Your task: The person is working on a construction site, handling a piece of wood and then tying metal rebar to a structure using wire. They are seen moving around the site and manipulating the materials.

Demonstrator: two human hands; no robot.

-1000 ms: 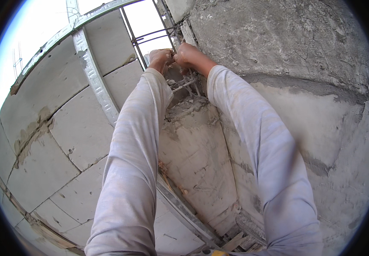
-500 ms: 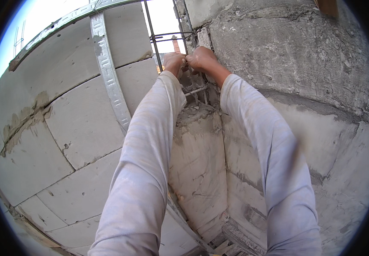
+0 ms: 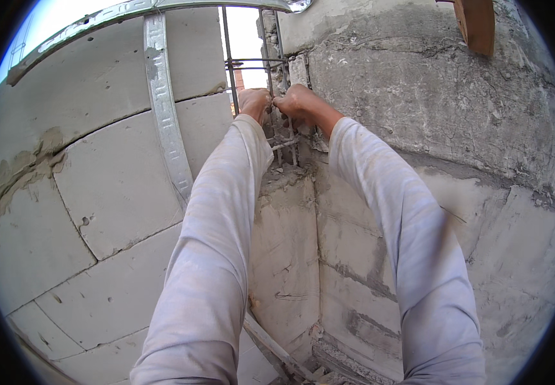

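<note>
Reaching up and away from the body, both arms run from the lower edge toward the top centre, in pale, smudged sleeves. The left forearm (image 3: 226, 192) rises with a slight lean to the right; the right forearm (image 3: 386, 186) slants inward more sharply, its bare wrist angled to the left. The 2 hands meet at nearly the same height, knuckles close together: the left hand (image 3: 254, 102) bent over at the wrist, the right hand (image 3: 298, 102) turned in toward it with its back showing. The fingers of both are curled inward, but whether they grasp a bar or anything thin cannot be told, since the hands hide their own grip.

The upright steel bars (image 3: 228, 38) stand in the gap between the pale block wall (image 3: 117, 186) and the rough concrete (image 3: 412, 90), rising behind and just above the hands, with thin crosswise ties (image 3: 252, 60) around them. Below the hands, bars enter a broken, crumbly ledge (image 3: 282, 178). To the left, a perforated metal strip (image 3: 168, 109) runs down the blocks.
</note>
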